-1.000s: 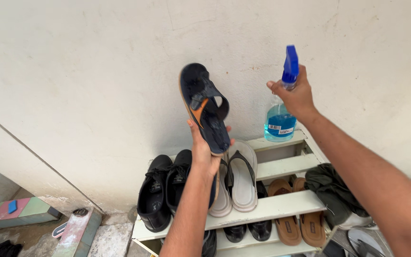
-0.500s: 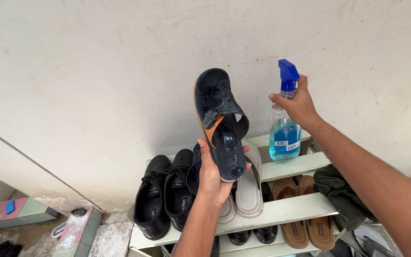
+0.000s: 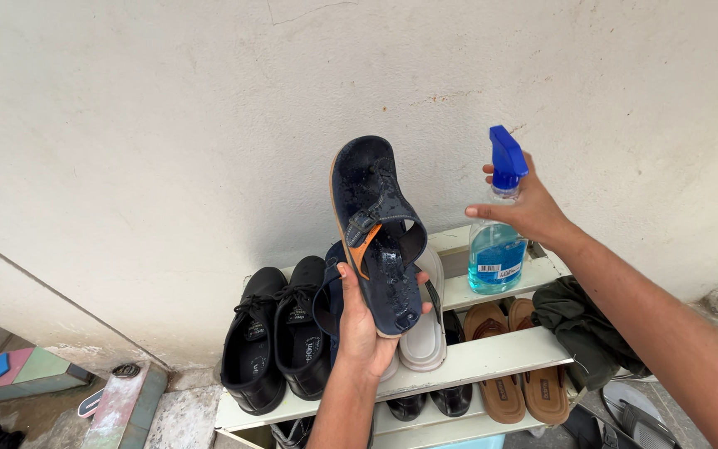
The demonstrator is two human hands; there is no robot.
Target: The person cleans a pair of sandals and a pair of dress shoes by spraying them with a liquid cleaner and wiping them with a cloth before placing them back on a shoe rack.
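Since the earlier frames my right hand point(image 3: 533, 209) has come lower with the clear spray bottle of blue liquid with a blue trigger head point(image 3: 497, 241), and my left hand point(image 3: 363, 320) has tipped the sandal to show more of its footbed.

Behind both hands stands the rough off-white plastered wall point(image 3: 168, 141), cracked and stained. Below my hands sits the white slatted shoe rack point(image 3: 492, 356), its planks worn. Beyond my left thumb rest two black lace-up leather shoes point(image 3: 276, 337); under the same hand's fingers lies a pale grey slide sandal point(image 3: 425, 333). Below my right wrist are a crumpled dark green cloth point(image 3: 579, 328) and tan sandals point(image 3: 513, 374).

My left hand is curled round the heel of the navy strapped sandal with an orange accent and tan sole edge point(image 3: 376, 229), holding it upright, footbed toward me; droplets glisten on it. I judge it is raised so to face the nozzle. My right hand is wrapped about the bottle's neck, fingers closed, nozzle pointing toward the sandal.
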